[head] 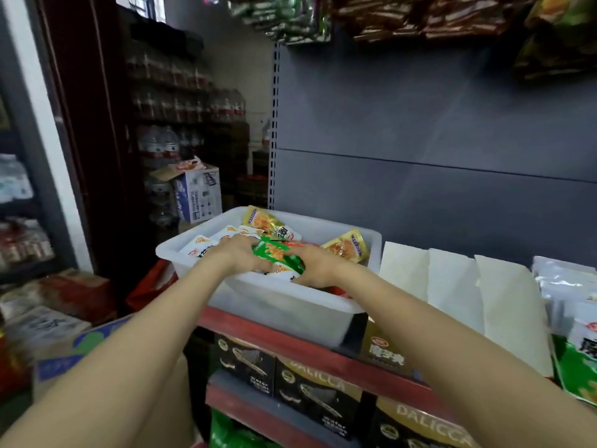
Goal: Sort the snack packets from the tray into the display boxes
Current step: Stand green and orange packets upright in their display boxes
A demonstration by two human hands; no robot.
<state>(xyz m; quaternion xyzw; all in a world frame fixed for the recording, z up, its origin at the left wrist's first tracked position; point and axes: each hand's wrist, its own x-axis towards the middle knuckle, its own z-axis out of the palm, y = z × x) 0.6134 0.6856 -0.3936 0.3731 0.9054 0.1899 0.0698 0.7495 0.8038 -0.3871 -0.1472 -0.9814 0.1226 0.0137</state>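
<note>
A white plastic tray (281,305) stands on the red-edged shelf and holds several snack packets: yellow ones (347,247), white ones (197,247) and a green packet (274,255). Both my hands reach into the tray. My left hand (237,253) grips the left side of the green packet. My right hand (315,265) grips its right side, fingers curled under it. To the right of the tray stand white display boxes (452,289), seen from behind their tall flaps.
More packets in silver and green (578,344) stand at the far right. Black and gold boxes (319,392) fill the shelf below. Cartons (55,331) sit on the floor at left. A grey shelf back panel (436,124) rises behind the tray, with packets hanging above.
</note>
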